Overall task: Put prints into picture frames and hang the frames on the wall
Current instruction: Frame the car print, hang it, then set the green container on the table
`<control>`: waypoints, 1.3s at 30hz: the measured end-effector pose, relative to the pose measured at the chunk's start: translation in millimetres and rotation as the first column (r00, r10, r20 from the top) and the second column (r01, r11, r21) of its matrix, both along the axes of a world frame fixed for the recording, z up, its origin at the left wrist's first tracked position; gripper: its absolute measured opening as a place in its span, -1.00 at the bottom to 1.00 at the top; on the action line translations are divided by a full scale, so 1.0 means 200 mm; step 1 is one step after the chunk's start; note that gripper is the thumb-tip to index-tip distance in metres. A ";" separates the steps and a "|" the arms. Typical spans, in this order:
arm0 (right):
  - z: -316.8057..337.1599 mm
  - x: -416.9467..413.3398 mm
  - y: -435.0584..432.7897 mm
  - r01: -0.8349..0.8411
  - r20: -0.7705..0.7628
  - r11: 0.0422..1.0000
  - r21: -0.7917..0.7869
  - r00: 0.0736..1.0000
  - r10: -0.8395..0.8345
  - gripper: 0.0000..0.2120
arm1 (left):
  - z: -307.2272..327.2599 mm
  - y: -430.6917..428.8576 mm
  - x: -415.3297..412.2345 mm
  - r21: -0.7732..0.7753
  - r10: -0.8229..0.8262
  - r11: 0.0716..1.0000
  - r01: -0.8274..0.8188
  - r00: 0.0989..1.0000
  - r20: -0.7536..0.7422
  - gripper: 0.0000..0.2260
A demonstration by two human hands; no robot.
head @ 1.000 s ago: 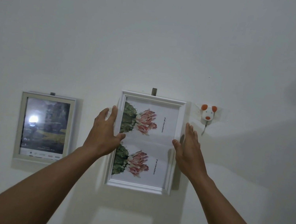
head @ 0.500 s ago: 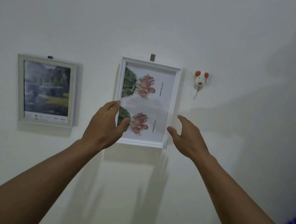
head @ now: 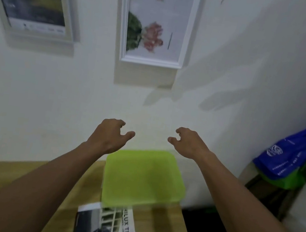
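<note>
Below the white frame [head: 150, 62], hands (loosely curled) empty.

white frame [head: 188, 31]: hanging flat on the wall; holding a print of pink flowers and green leaves; its top is cut off from view
grey frame [head: 70, 14]: hanging to the left, apart; showing a dark green picture
loose print [head: 105, 228]: lying on the wooden table
</note>
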State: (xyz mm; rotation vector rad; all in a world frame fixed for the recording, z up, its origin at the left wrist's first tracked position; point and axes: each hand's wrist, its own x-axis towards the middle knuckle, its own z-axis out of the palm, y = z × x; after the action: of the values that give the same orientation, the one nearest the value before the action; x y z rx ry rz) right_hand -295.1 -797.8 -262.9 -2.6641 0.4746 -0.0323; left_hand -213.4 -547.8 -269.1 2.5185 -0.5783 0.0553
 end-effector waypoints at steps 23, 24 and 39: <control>-1.31 0.16 -0.51 0.277 -0.298 0.875 0.398 0.941 -0.162 -0.26 | -1.14 -0.04 0.19 0.221 0.401 0.916 -0.335 0.768 -0.500 -0.35; -1.32 0.17 -0.52 0.285 -0.304 0.861 0.421 0.939 -0.162 -0.16 | -1.14 -0.04 0.20 0.213 0.407 0.913 -0.347 0.756 -0.513 -0.35; -1.36 0.24 -0.55 0.338 -0.306 0.816 0.469 0.929 -0.210 0.13 | -1.21 -0.04 0.24 0.104 0.413 0.898 -0.427 0.739 -0.532 -0.28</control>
State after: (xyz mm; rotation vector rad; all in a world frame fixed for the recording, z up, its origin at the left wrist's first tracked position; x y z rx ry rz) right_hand -246.7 -907.9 -535.3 -2.0572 0.8213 0.2971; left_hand -165.9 -556.2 -510.4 2.4250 0.2311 -0.4747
